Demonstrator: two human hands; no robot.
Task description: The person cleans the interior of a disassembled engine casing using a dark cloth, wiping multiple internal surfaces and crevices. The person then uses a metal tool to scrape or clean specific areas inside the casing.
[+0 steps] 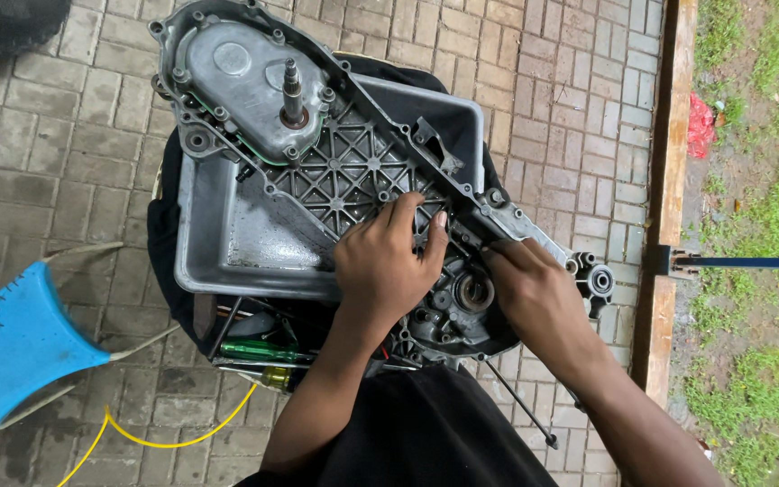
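Left hand (388, 261) flat on engine crankcase casting (344, 171), fingers spread toward 1 o'clock, pressing ribbed web, clamped on nothing. Right hand (534, 293) at 3 o'clock of left, fingertips on casing rim; whether they pinch anything cannot tell. Round bearing bore (474, 291) between both hands, nearer right. Casting long axis runs 10 to 4 o'clock, resting across grey plastic tub (227, 243). One upright shaft (293, 90) at 11 o'clock, well apart. Screwdrivers (259, 352) at 7 o'clock: two visible handles. One blue stool (11, 343), 9 o'clock.
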